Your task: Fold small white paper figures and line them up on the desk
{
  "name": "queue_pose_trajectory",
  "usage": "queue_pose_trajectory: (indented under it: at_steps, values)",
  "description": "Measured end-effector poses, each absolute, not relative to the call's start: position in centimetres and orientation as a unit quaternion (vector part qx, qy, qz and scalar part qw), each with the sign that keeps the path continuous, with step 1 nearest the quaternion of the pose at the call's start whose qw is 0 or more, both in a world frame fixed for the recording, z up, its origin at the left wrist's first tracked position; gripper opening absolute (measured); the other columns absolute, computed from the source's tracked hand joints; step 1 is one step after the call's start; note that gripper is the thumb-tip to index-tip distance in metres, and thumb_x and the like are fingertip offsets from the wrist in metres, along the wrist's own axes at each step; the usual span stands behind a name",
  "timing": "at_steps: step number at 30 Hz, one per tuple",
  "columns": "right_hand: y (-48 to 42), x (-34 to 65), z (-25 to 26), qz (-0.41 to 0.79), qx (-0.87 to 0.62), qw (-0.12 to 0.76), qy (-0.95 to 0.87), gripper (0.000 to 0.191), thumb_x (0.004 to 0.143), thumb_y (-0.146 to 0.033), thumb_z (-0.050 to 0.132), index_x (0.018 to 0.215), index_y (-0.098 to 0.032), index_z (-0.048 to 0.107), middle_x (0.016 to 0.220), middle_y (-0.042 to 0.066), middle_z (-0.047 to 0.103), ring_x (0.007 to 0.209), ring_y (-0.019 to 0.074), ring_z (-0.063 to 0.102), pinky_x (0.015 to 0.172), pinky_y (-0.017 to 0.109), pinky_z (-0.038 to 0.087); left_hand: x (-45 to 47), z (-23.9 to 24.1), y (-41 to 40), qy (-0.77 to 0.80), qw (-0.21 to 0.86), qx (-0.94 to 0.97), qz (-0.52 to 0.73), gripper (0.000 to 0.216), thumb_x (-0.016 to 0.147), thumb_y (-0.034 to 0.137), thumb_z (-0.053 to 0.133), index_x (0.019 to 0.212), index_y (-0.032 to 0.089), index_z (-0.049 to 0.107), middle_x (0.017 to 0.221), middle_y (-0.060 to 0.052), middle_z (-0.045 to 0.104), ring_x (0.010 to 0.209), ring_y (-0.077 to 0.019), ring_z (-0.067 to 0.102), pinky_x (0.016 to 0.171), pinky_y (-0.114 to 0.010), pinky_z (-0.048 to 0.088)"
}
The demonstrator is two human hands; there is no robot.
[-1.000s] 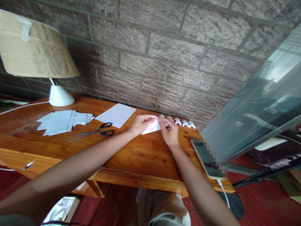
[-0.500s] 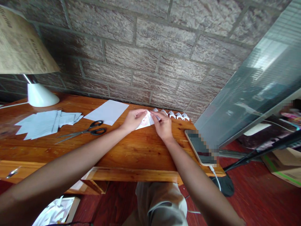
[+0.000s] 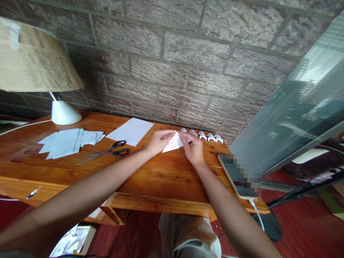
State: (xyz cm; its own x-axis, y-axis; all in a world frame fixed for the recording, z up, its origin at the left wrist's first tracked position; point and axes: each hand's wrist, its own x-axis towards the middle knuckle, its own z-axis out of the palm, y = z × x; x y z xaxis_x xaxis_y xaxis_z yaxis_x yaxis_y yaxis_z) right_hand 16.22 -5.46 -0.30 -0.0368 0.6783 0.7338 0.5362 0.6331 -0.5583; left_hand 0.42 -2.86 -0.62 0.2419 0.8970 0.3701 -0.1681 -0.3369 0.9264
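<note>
Between my two hands is a small folded piece of white paper (image 3: 172, 144) with a round red print on it. My left hand (image 3: 160, 142) pinches its upper left edge. On its upper right side, my right hand (image 3: 194, 146) grips it with thumb and fingers, hiding part of that side. Behind my right hand, several small folded paper shapes (image 3: 211, 137) stand in a row by the wall. Black-handled scissors (image 3: 107, 152) lie left of my left hand, partly spread. Just beyond them is a flat white sheet (image 3: 130, 131).
A pile of cut white paper pieces (image 3: 66, 143) lies on the wooden desk (image 3: 150, 179) at the left, below a lamp (image 3: 65, 113). At the right edge rests a phone (image 3: 236, 175) with a white cable. A brick wall (image 3: 161, 79) closes off the back.
The whole view has shifted, so the desk and everything on it appear farther right and slightly lower. Both hands keep their hold on the folded paper, with little visible change in its shape.
</note>
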Motion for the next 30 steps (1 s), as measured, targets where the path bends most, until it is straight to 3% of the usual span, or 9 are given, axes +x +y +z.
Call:
queue_pose_trajectory:
  at_steps: [19, 25, 30]
  values:
    - [-5.77, 15.73, -0.2, 0.06, -0.449, 0.548, -0.703, 0.02, 0.088, -0.027, 0.056, 0.098, -0.027, 0.074, 0.086, 0.004, 0.068, 0.08, 0.0162, 0.061, 0.078, 0.029, 0.048, 0.43, -0.63, -3.08, 0.297, 0.48, 0.63, 0.534, 0.042, 0.068, 0.047, 0.073, 0.095, 0.015, 0.074, 0.096, -0.009, 0.073, 0.087, -0.0228, 0.065, 0.079, -0.033, 0.05]
    - [-5.89, 15.62, 0.03, 0.079, -0.438, 0.553, -0.704, 0.026, 0.086, -0.025, 0.056, 0.109, -0.023, 0.068, 0.101, 0.005, 0.07, 0.091, 0.0173, 0.063, 0.085, 0.03, 0.049, 0.83, -0.77, -3.09, 0.318, 0.501, 0.585, 0.553, 0.043, 0.064, 0.046, 0.075, 0.09, 0.013, 0.073, 0.085, -0.007, 0.073, 0.072, -0.0184, 0.064, 0.068, -0.029, 0.048]
    - [-5.46, 15.57, -0.37, 0.109, -0.481, 0.549, -0.675, 0.034, 0.08, -0.017, 0.054, 0.112, -0.015, 0.065, 0.102, 0.008, 0.071, 0.079, 0.0172, 0.065, 0.075, 0.029, 0.051, 1.3, -1.01, -3.09, 0.322, 0.533, 0.536, 0.57, 0.041, 0.061, 0.045, 0.078, 0.087, 0.014, 0.072, 0.078, -0.005, 0.072, 0.064, -0.0152, 0.061, 0.062, -0.027, 0.047]
